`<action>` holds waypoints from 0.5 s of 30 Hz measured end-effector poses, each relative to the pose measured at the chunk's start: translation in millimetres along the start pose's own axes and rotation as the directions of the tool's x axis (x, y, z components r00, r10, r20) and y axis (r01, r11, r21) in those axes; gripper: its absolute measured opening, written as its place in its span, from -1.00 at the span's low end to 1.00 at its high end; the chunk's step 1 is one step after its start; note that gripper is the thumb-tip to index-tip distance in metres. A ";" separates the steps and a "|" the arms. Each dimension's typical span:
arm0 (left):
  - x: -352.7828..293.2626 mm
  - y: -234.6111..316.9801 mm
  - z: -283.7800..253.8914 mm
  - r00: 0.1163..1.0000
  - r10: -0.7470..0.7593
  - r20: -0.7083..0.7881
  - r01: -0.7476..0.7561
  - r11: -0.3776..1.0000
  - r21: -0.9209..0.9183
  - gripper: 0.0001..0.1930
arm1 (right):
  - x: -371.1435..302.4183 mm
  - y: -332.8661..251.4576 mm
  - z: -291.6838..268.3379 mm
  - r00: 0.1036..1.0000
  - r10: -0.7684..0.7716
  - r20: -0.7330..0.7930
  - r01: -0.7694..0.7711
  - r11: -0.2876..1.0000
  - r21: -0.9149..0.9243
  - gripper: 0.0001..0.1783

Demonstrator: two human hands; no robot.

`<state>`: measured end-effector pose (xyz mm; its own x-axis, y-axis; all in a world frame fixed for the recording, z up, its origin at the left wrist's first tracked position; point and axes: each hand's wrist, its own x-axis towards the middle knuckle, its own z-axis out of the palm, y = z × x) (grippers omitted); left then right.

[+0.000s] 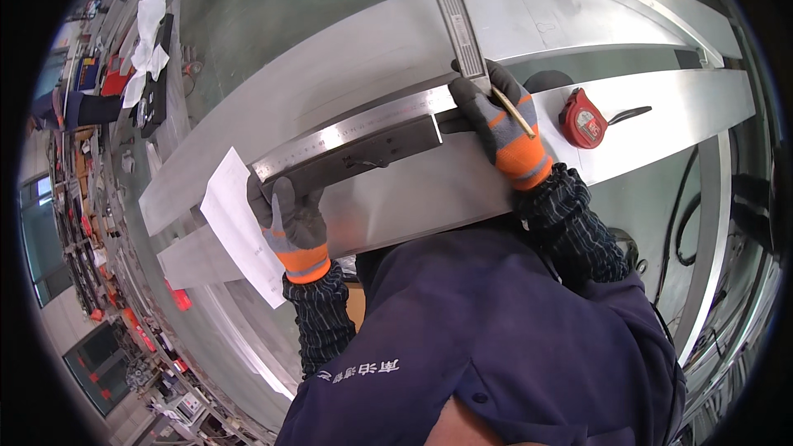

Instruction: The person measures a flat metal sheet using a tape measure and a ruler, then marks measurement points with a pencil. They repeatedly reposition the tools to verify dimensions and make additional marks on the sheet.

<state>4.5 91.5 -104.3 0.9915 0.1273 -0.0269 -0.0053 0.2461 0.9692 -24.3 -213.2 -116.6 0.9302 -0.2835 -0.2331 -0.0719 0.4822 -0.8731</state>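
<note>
A steel try square with a ribbed stock [459, 29] and a graduated blade [363, 125] lies along a dark metal bar with small holes [372, 154]. My left hand [296, 230], in a grey and orange work glove, is closed around the left end of the bar and blade. At the corner of the square, my gloved right hand [505, 128] grips a thin yellowish pencil [514, 113] and presses by the stock. The undersides of both hands' fingers are partly hidden. Beneath lies a long pale metal plate [413, 190].
A red tape measure [584, 120] rests on the plate to the right of my right hand. A white paper sheet [239, 227] lies by my left hand. Another long metal plate [322, 74] stretches behind. Crowded shelves [83, 223] line the left side.
</note>
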 end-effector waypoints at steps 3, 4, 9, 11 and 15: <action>-0.6 -1.4 -2.9 1.000 -0.008 0.010 0.009 0.999 -0.039 -0.42 | 2.9 4.7 -2.1 0.999 -0.024 0.023 0.025 0.999 -0.037 -0.52; -0.3 -2.4 -4.8 1.000 -0.007 0.018 0.008 0.998 -0.055 -0.43 | 3.7 6.8 -3.6 0.999 -0.037 0.031 0.039 0.997 -0.061 -0.51; -0.3 -1.9 -7.9 0.999 -0.017 0.028 0.018 0.999 -0.033 -0.45 | 3.2 4.2 -1.4 1.000 -0.006 0.016 0.007 1.000 -0.017 -0.48; 0.2 -2.3 -8.1 1.000 -0.014 0.024 0.015 0.999 -0.028 -0.45 | 4.3 6.7 -3.3 0.999 -0.030 0.015 0.031 0.998 -0.058 -0.47; 0.8 -3.7 -9.3 0.999 -0.005 0.038 0.007 0.999 -0.048 -0.44 | 3.4 3.6 -1.5 1.000 -0.006 0.026 0.005 1.000 0.031 -0.46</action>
<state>4.1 99.6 -110.1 0.9957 0.0893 -0.0229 -0.0043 0.2933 0.9560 -22.0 -213.6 -121.2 0.9396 -0.2648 -0.2168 -0.0561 0.5059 -0.8608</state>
